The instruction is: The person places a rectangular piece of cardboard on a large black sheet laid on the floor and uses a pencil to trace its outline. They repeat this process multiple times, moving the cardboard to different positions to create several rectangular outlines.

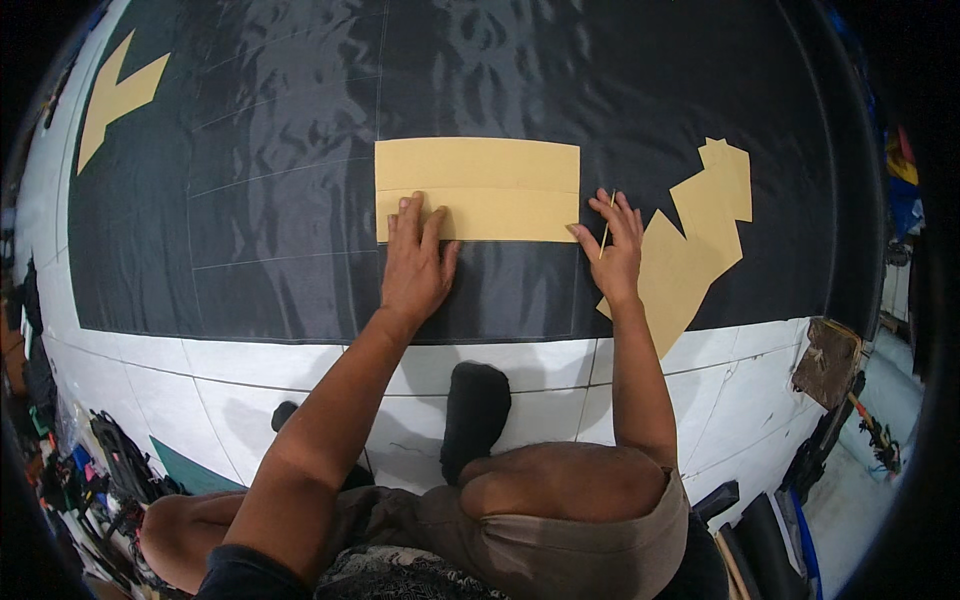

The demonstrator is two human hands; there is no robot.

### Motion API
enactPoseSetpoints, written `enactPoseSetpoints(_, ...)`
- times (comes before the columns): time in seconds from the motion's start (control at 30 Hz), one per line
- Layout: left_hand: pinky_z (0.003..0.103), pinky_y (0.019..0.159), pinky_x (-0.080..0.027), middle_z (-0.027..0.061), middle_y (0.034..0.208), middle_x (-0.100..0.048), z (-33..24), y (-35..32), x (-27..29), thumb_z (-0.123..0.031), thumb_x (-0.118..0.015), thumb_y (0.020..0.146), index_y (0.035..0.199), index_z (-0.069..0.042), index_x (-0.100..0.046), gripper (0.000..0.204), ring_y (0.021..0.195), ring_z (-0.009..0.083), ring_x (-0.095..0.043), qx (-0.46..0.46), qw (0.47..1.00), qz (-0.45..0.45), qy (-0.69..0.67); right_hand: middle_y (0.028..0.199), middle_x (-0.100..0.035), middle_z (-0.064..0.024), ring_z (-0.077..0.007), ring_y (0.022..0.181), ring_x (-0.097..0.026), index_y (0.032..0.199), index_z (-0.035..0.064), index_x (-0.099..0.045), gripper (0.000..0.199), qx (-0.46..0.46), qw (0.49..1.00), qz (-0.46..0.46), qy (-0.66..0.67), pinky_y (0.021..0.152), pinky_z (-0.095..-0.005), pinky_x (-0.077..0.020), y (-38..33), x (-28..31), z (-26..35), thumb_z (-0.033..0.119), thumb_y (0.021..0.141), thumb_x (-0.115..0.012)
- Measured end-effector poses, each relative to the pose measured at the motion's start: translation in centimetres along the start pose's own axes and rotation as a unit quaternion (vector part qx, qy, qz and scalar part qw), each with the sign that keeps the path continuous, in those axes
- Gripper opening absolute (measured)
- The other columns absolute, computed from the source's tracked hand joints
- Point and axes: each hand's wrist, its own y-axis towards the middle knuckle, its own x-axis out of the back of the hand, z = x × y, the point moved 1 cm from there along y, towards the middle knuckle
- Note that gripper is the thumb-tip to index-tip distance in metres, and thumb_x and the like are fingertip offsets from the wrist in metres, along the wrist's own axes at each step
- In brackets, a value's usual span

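Observation:
A tan rectangular card template [480,165] with a crease along its length lies flat on black fabric [290,120] that has thin pale lines drawn on it. My left hand [415,260] rests on the template's lower left part, fingers spread and pressing down. At the lower right corner, my right hand [618,250] has its thumb against the template's edge. A thin yellow stick [605,232], perhaps a pen or pencil, is held between its fingers; its exact kind is too small to tell.
Several overlapping tan card pieces [690,240] with notched edges lie right of my right hand. Another angular card piece [115,100] is at the far left. White floor tiles [540,365] border the fabric. A worn brown block [828,362] sits at the right; clutter [90,490] lines the lower left.

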Motion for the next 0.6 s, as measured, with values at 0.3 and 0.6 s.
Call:
enactPoseSetpoints(0.3, 0.058, 0.122, -0.024, 0.0265, 0.157, -0.032, -1.5, 0.3, 0.1, -0.027, -0.067, 0.096, 0.147, -0.002, -0.044, 0.061, 0.149, 0.0457, -0.028, 0.000, 1.000, 0.008, 0.010, 0.144, -0.061, -0.0092, -0.0349, 0.145, -0.042, 0.124, 0.0081, -0.067, 0.045, -0.004, 1.000, 0.009, 0.006, 0.122, -0.0559, -0.0214, -0.4, 0.1, -0.4, 0.026, 0.085, -0.082)
enactPoseSetpoints(0.6, 0.057, 0.122, -0.024, 0.0242, 0.157, -0.034, -0.7, 0.0, -0.5, -0.028, -0.068, 0.095, 0.148, -0.002, -0.044, 0.064, 0.147, 0.0439, -0.031, -0.008, 1.000, -0.016, -0.008, 0.146, -0.058, -0.0069, -0.0315, 0.147, -0.039, 0.126, 0.0094, -0.065, 0.045, -0.026, 0.999, 0.030, -0.020, 0.125, -0.0532, -0.0203, 0.0, 0.4, 0.4, 0.026, 0.087, -0.080)
